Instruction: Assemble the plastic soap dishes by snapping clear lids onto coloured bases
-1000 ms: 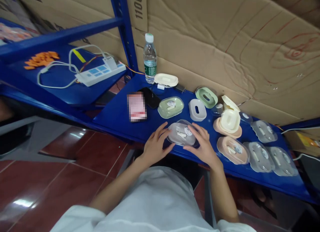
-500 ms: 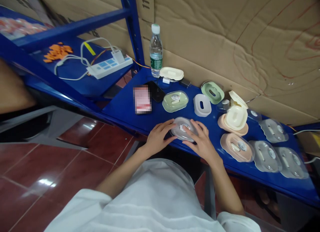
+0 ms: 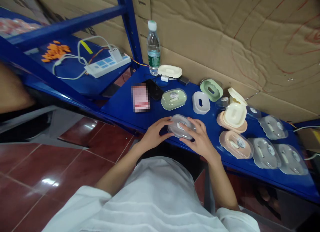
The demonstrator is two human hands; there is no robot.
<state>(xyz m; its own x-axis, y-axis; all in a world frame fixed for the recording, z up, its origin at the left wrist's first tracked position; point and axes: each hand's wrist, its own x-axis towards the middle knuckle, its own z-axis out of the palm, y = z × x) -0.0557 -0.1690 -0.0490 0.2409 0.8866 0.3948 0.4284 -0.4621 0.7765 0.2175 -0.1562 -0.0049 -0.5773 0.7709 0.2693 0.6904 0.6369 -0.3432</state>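
An oval clear plastic case [image 3: 178,130] with a round sticker lies near the front edge of the blue table [image 3: 120,106]. My left hand [image 3: 155,133] touches its left end with thumb and fingertips. At its right end, my right hand [image 3: 198,137] rests fingers on the lid and rim, the thumb at the near side. Both hands grip the case between them. Behind it are a green case [image 3: 174,100] with a sticker and a pale lilac-white oval box [image 3: 201,103] with a slot.
A water bottle [image 3: 153,48], black phone [image 3: 154,89] and pixelated card [image 3: 141,97] are at the back left. Peach cases [image 3: 233,143], a cream box [image 3: 235,115] and several clear cases [image 3: 266,153] sit right. A blue shelf frame [image 3: 62,26] stands left.
The view has shifted slightly. Both hands remain around the clear case, which looks nearly unchanged in place.
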